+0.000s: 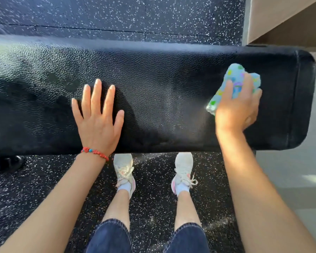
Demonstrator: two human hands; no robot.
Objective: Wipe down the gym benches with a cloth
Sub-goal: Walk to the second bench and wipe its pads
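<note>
A black padded gym bench (162,92) with a pebbled surface runs across the view from left to right. My left hand (98,115) lies flat on its middle, fingers spread and straight. My right hand (237,106) grips a bunched light-blue cloth (235,77) with coloured dots and presses it on the pad near the bench's right end. Part of the cloth is hidden under my fingers. Darker damp patches show on the left part of the pad.
Black speckled rubber flooring (117,17) lies beyond and in front of the bench. My feet in white trainers (124,170) stand right at the near edge. A tan wall or box (285,21) rises at the top right, above pale floor (299,170).
</note>
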